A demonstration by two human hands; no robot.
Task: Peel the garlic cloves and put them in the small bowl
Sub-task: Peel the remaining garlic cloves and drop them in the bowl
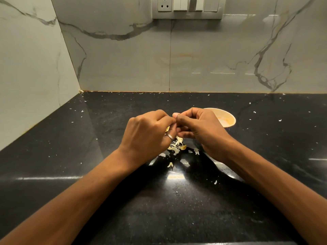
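Left hand [148, 131] and right hand [200, 126] are curling fingertip to fingertip, left of a small round cream bowl [228, 117]; what they are gripping is hidden. Pale papery peels [177, 147] are lying front-left of it.

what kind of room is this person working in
Most likely a home kitchen: a polished black stone countertop, marble-look wall tiles with a socket and switch panel, and garlic skins scattered on the counter near a small bowl.

Small bowl [228, 119] just behind right hand [200, 128], peel scraps [177, 149] strewn nearer, open countertop [70, 147] leftward, wall [177, 59] behind
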